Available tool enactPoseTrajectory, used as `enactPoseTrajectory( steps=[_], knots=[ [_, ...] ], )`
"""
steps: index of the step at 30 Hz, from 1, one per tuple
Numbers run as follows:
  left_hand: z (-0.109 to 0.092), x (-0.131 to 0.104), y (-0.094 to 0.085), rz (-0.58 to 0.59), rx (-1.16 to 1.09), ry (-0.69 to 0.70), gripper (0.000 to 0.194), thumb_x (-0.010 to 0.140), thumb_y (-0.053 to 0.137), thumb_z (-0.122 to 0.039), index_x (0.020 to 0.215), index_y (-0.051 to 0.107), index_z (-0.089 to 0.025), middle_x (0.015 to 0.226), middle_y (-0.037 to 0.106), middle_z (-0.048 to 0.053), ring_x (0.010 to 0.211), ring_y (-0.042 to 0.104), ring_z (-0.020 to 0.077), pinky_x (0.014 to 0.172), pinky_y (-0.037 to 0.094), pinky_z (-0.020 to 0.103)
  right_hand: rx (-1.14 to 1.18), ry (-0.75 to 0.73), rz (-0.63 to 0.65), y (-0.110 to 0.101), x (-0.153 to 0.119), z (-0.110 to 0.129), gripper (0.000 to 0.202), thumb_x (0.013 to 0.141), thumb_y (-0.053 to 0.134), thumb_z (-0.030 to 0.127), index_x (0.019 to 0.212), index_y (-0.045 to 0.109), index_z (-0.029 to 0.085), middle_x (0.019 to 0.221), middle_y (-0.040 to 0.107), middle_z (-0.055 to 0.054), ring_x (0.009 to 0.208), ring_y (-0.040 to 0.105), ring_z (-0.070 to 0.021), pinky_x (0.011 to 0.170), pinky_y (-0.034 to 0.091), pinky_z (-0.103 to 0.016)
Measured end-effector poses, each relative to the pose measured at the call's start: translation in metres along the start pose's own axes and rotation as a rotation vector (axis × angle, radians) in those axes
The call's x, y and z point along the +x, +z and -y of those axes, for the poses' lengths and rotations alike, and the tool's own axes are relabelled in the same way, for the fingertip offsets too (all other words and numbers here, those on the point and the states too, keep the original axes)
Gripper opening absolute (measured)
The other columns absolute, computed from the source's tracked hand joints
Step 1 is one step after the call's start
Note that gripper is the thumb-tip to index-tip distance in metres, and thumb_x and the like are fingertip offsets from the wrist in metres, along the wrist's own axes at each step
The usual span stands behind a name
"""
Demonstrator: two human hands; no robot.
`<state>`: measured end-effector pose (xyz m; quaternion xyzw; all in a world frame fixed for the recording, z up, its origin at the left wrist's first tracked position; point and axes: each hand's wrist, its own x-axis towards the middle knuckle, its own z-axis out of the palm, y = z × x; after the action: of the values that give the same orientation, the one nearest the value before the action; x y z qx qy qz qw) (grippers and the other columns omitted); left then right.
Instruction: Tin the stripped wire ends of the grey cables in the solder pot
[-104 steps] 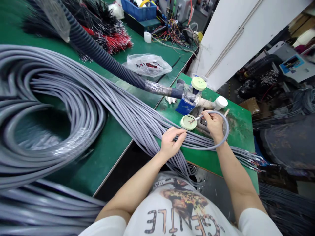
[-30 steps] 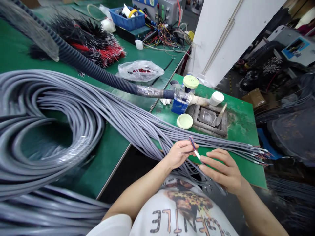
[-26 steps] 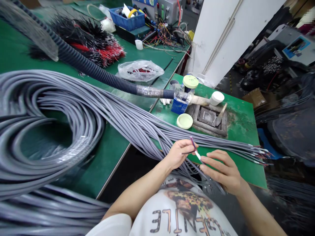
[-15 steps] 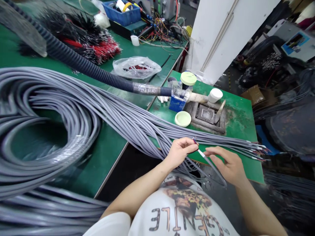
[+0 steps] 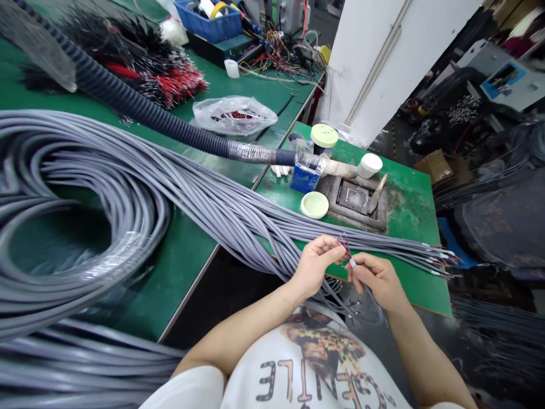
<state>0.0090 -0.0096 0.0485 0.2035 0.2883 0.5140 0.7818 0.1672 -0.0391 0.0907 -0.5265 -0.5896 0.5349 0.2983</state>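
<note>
Between my hands is the end of one grey cable (image 5: pixel 373 300), with a white band (image 5: pixel 352 262) where its jacket stops and thin coloured wires (image 5: pixel 346 245) fanning out. My right hand (image 5: pixel 378 278) pinches the cable just below that band. The thumb and fingers of my left hand (image 5: pixel 318 260) are closed on the coloured wires. Just beyond my hands runs a thick bundle of grey cables (image 5: pixel 255 213), its stripped ends (image 5: pixel 445 258) lying at the right of the green bench. A few other cable ends hang below my hands.
A large cable coil (image 5: pixel 140 227) lies on the left table. A ribbed hose (image 5: pixel 191 133) crosses to a blue box (image 5: pixel 304 177). Beyond the bundle are a square metal pot (image 5: pixel 357 199) with a scraper, a pale green lid (image 5: pixel 314 205) and a white cup (image 5: pixel 369 165).
My right hand has moved left and closed on the cable near its white band. The coloured wires now spread out more visibly at my left fingertips.
</note>
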Motion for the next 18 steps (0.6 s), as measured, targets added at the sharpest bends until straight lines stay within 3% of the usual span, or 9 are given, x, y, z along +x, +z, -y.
enactPoseTrajectory(
  steps=[10,18],
  knots=[
    [0.007,0.000,0.000,-0.005,0.014,0.026,0.020,0.069,0.077,-0.026,0.075,0.061,-0.015,0.063,0.064,-0.003,0.056,0.053,0.0070,0.059,0.041,0.020,0.267,-0.022,0.002,0.004,0.001,-0.020,0.018,0.090,0.056,0.033,0.089,0.065,0.017,0.049,0.057,0.004,0.044,0.046,-0.0085,0.055,0.037,-0.025],
    [0.010,0.001,0.004,-0.013,0.006,-0.004,0.020,0.071,0.075,-0.029,0.075,0.061,-0.015,0.064,0.066,-0.001,0.058,0.055,0.0082,0.061,0.042,0.021,0.300,-0.013,-0.030,0.006,-0.001,-0.024,0.021,0.088,0.058,0.037,0.087,0.065,0.017,0.046,0.054,0.004,0.044,0.046,-0.0104,0.057,0.039,-0.026]
  ],
)
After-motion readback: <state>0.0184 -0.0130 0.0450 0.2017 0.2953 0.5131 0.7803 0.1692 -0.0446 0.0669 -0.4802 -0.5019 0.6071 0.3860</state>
